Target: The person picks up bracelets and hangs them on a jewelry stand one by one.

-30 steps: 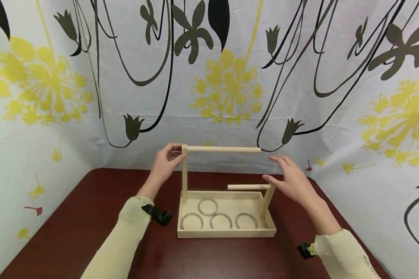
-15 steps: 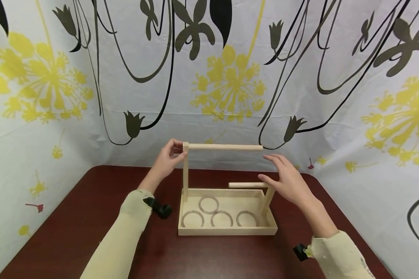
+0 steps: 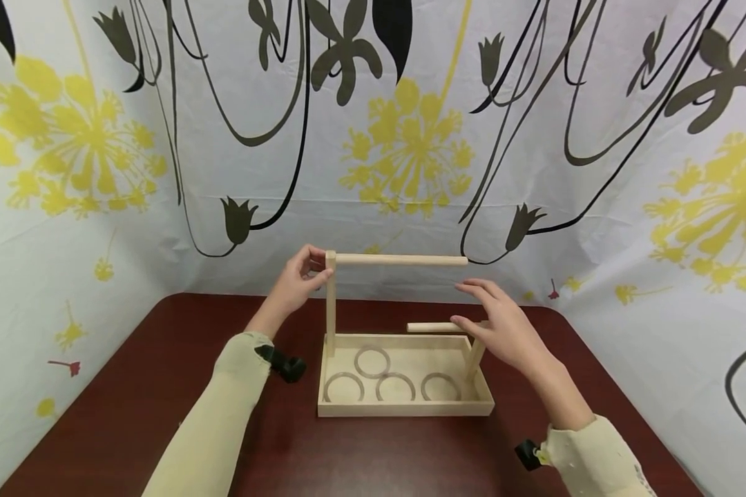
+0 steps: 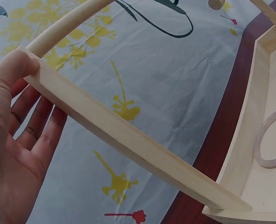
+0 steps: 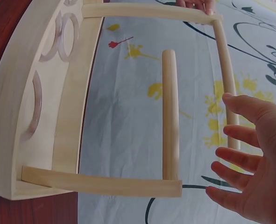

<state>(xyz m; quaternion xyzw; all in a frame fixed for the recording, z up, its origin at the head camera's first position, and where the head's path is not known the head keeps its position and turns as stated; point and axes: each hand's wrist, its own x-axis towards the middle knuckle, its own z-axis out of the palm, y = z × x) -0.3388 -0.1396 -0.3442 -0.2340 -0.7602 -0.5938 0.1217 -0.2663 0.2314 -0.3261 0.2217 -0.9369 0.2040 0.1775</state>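
My left hand (image 3: 295, 279) pinches the top of a tall square wooden post (image 3: 331, 304), thumb in front and fingers behind it, as the left wrist view shows. From that post's top a long round rod (image 3: 404, 260) runs rightward, its far end free. Fingers spread and holding nothing, my right hand (image 3: 503, 324) hovers over the short post (image 3: 475, 359), overlapping part of the short rod (image 3: 429, 327) in the head view. Both posts stand in a shallow wooden tray (image 3: 404, 410). Several thin translucent rings (image 4: 258, 148) lie flat on its floor.
The tray stands on a dark red-brown table (image 3: 385, 455). Behind it hangs a pale cloth (image 3: 273, 172) printed with flowers and vines. A black wrist camera (image 3: 286, 366) sits below the left hand, close to the tray's left side.
My right hand has drifted left and slightly inward, its thumb now overlapping the short rod. The left hand keeps its hold on the tall post. The rings lie as before.
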